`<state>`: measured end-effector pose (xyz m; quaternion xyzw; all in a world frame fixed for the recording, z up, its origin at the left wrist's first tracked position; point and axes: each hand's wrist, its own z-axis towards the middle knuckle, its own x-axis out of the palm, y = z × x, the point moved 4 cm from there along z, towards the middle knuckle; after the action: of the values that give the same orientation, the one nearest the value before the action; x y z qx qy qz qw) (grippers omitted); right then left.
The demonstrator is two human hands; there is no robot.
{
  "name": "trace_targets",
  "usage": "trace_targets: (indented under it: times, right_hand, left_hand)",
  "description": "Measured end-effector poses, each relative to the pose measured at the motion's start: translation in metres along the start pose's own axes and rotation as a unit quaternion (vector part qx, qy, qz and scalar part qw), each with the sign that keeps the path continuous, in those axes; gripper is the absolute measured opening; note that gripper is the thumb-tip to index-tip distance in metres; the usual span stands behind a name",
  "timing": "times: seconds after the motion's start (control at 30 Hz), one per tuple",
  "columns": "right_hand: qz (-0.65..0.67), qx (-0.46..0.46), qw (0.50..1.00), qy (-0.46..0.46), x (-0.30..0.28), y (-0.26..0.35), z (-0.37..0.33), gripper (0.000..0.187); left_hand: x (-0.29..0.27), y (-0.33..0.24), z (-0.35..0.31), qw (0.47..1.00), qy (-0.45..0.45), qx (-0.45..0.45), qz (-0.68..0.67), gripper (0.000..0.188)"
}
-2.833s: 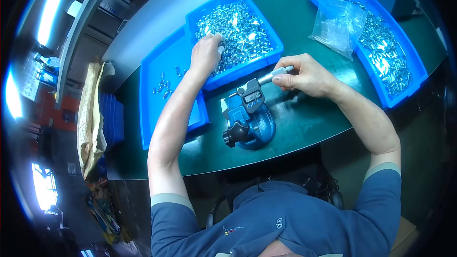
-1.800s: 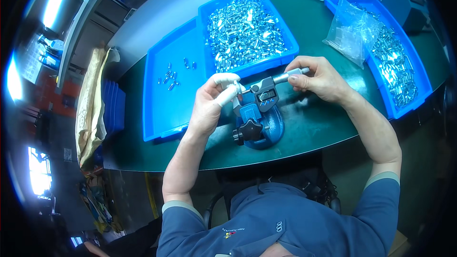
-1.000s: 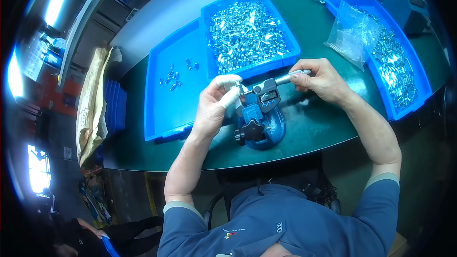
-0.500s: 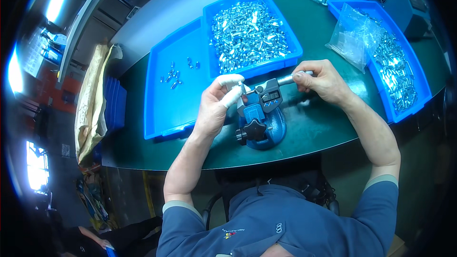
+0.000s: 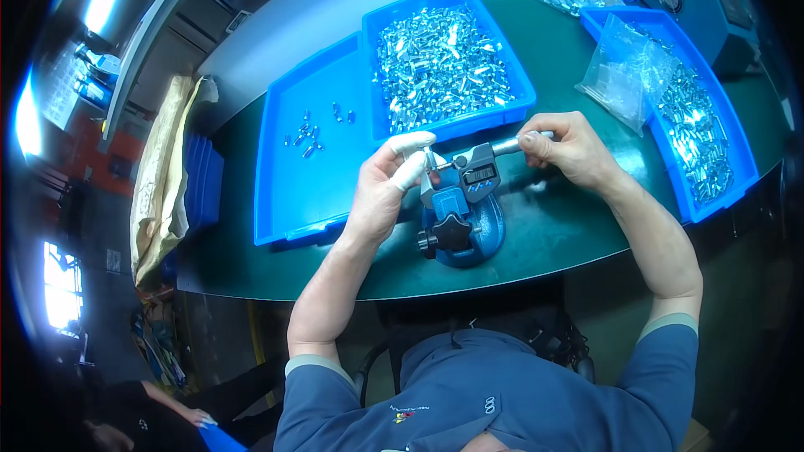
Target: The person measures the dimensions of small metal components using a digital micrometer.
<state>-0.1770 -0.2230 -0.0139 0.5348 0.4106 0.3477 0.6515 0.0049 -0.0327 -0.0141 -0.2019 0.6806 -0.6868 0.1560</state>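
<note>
A digital micrometer point(image 5: 480, 174) with a small display is clamped in a blue stand point(image 5: 471, 238) with a black star knob. My left hand point(image 5: 387, 180), with white covers on its thumb and forefinger, pinches a small shiny metal part point(image 5: 430, 157) between the micrometer's jaws. Its finer shape is partly hidden by the fingers. My right hand point(image 5: 563, 147) is closed round the micrometer's silver thimble point(image 5: 507, 146) at its right end.
Beyond my hands stands a blue tray point(image 5: 528, 100) heaped with small metal parts. To its left, another blue tray point(image 5: 280, 192) holds several loose parts. A third tray point(image 5: 748, 174) at right carries parts and a clear plastic bag point(image 5: 626, 67). Brown paper point(image 5: 159, 184) stands at left.
Both hands keep their places at the micrometer, with only a slight shift of the whole view. At lower left, another person's hand with a blue thing has come further into view.
</note>
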Motion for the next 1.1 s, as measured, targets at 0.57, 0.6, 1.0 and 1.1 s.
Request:
trace_targets:
  times: [0.57, 0.6, 1.0, 1.1]
  right_hand:
    - [0.0, 0.008, 1.0, 0.006, -0.0016, -0.0042, 0.0003, 0.037]
    - [-0.017, 0.009, 1.0, 0.005, -0.0022, -0.0038, 0.0001, 0.037]
    - [-0.005, 0.004, 1.0, -0.002, -0.0009, -0.0017, -0.0007, 0.033]
    - [0.001, -0.005, 1.0, -0.001, 0.0006, 0.0021, -0.0016, 0.031]
  left_hand:
    - [-0.0017, 0.0026, 0.0012, 1.0, 0.016, -0.009, -0.003, 0.027]
    - [-0.0007, 0.0019, 0.0015, 1.0, 0.014, -0.009, -0.006, 0.027]
    - [-0.0007, -0.0005, 0.0027, 1.0, 0.009, 0.01, 0.013, 0.025]
    - [-0.0013, -0.0012, 0.0026, 1.0, 0.004, 0.014, 0.016, 0.025]
